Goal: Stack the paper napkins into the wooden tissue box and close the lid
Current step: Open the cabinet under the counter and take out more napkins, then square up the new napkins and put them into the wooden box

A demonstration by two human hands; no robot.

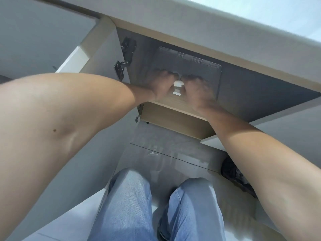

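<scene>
Both my arms reach forward into an open cabinet under a counter. My left hand [160,84] and my right hand [197,92] lie side by side, palms down and motion-blurred, over a light wooden surface [173,99]. I cannot tell whether that surface is the wooden tissue box or the shelf. A small white piece, likely a paper napkin [177,87], shows in the gap between the two hands. My fingertips reach onto the lower edge of a dark grey flat panel [191,63] with ribbed slots. What each hand grips is hidden by blur.
The cabinet's light wooden shelf edge [175,122] runs below my hands. Black hinges [126,56] sit on the open door at the left. The counter's underside [208,32] is overhead. My knees in blue jeans [156,202] are on the pale floor, with a dark object [234,176] at the right.
</scene>
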